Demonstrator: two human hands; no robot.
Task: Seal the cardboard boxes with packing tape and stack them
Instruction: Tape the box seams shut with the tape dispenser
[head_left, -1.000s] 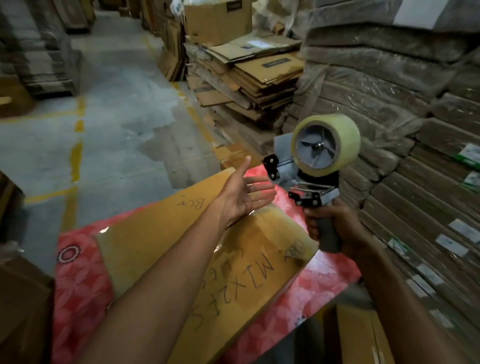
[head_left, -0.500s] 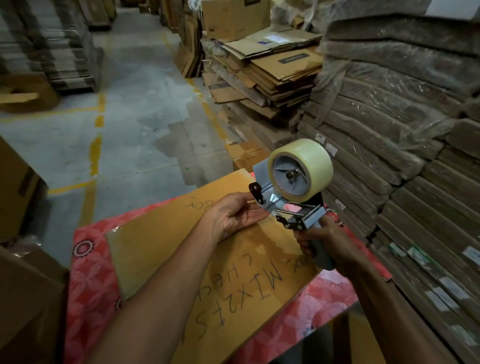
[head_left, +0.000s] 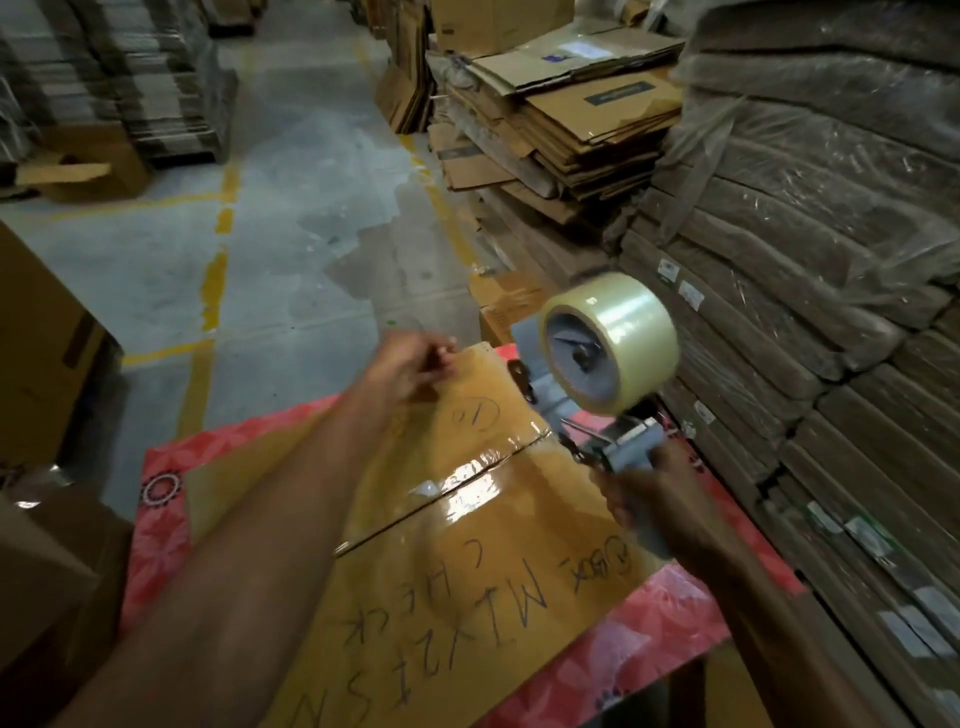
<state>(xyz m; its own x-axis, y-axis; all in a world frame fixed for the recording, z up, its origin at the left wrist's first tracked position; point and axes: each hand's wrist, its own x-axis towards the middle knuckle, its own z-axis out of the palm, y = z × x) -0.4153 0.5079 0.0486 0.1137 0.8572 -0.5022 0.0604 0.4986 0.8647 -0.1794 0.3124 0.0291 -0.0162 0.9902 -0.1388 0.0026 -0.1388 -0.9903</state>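
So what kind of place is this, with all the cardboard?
Most likely a warehouse or packing area. Flattened cardboard boxes lie in tall piles, plastic-wrapped bundles are stacked on the right, yellow lines mark the concrete floor, and the right hand grips a tape dispenser.

This was a warehouse where cartons were stored and packed. The grey concrete floor (head_left: 291, 218) carried yellow painted lane lines (head_left: 214, 291). On the right stood tall stacks of flat cardboard bundles wrapped in clear plastic film (head_left: 810, 249), with small white labels (head_left: 691, 295) on their edges. Beyond them lay a loose pile of flattened brown cardboard boxes (head_left: 587, 124). In front, a grey hand-held tape dispenser (head_left: 631, 457) with a roll of clear packing tape (head_left: 623, 332) was beside a brown cardboard box with handwriting (head_left: 467, 519).
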